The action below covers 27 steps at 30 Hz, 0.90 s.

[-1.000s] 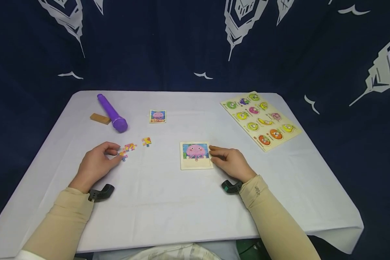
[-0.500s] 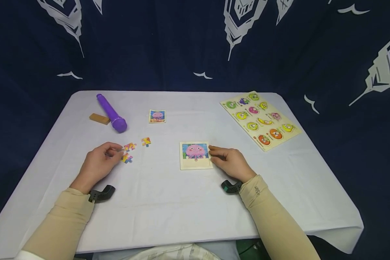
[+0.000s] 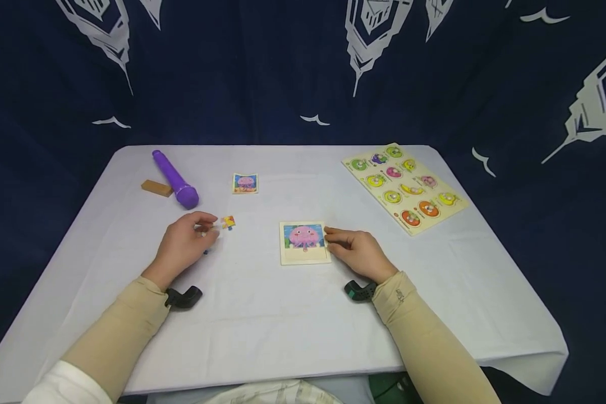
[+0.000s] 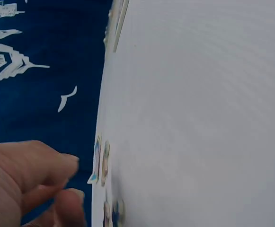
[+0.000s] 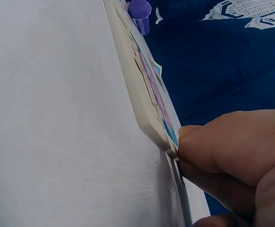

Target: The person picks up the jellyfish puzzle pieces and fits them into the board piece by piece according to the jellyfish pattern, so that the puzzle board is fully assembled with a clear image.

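In the head view a small puzzle board (image 3: 305, 257) with a pink octopus picture in its upper part lies in the middle of the table. My right hand (image 3: 358, 253) pinches its right edge; the right wrist view shows the thumb at the board's corner (image 5: 151, 125). My left hand (image 3: 182, 244) hovers over loose puzzle pieces, its fingers bent and a gap between thumb and forefinger. A yellow and red puzzle piece (image 3: 228, 223) lies just beyond its fingertips. Other pieces are mostly hidden under this hand, with a bit of blue piece (image 3: 206, 252) showing.
A small octopus picture card (image 3: 245, 183) lies behind the pieces. At the back left, a purple toy microphone (image 3: 175, 179) touches a brown strip (image 3: 156, 188). A fruit board (image 3: 405, 187) lies at the back right on the white tablecloth (image 3: 262, 331).
My left hand has moved right and slightly away from me, from beside the loose pieces to above them, near the yellow piece. The right hand has stayed at the puzzle board.
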Each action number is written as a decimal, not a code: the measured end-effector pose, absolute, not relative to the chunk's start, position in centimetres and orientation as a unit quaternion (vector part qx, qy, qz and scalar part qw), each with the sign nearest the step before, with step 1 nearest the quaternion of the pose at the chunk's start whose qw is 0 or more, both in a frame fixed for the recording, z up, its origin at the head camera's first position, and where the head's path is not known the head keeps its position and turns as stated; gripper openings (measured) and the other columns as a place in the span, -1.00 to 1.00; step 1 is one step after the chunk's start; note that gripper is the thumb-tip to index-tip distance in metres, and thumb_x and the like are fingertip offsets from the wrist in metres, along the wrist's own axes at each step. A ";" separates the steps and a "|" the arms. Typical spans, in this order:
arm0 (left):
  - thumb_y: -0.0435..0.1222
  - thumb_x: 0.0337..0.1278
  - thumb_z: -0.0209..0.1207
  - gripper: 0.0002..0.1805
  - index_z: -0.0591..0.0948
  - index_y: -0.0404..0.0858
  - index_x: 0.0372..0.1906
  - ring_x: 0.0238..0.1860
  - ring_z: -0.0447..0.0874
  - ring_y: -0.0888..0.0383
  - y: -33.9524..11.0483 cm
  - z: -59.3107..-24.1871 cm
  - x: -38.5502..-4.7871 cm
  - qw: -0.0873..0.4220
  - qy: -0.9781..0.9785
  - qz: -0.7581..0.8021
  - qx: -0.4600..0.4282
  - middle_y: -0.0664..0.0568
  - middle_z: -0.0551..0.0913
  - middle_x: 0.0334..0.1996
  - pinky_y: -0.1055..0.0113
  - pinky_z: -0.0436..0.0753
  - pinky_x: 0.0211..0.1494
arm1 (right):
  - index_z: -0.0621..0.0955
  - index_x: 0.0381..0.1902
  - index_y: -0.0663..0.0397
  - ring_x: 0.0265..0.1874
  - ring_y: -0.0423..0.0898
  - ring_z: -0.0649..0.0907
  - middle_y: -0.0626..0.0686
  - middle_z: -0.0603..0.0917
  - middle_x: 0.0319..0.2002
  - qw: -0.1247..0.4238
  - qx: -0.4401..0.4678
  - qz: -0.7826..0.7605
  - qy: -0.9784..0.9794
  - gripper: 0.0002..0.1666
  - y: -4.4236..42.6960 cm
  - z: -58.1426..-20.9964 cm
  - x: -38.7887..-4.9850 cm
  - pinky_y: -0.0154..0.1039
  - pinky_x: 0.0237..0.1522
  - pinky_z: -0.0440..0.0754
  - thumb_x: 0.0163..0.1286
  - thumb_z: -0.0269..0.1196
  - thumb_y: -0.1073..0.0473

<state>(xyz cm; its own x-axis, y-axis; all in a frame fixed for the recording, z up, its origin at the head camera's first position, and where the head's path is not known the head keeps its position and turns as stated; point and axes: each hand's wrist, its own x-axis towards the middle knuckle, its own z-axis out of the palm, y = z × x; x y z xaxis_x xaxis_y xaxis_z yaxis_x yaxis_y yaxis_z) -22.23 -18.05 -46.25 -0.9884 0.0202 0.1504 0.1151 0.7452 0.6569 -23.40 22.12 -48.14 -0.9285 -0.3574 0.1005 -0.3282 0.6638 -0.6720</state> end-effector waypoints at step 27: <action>-0.24 0.38 0.20 -0.66 0.68 -0.20 0.17 -0.13 0.70 -0.06 -13.9 -46.8 -22.9 0.065 -0.958 -0.278 -0.038 -0.09 0.73 -0.04 0.08 0.63 -0.24 | 0.76 0.09 -0.05 0.38 -0.03 0.55 -0.12 0.65 0.29 0.025 -0.182 -0.376 0.908 -0.71 22.3 -48.2 -23.3 0.02 0.40 0.45 0.48 0.30 0.07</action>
<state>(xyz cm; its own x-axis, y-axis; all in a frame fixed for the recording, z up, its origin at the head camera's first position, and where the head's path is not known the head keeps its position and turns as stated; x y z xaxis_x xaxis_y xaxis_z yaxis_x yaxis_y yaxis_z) -22.86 -13.88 -46.83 -0.9888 0.0367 0.1448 0.1086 0.8421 0.5282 -23.27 22.32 -48.19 -0.9327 -0.3492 0.0901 -0.3109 0.6520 -0.6916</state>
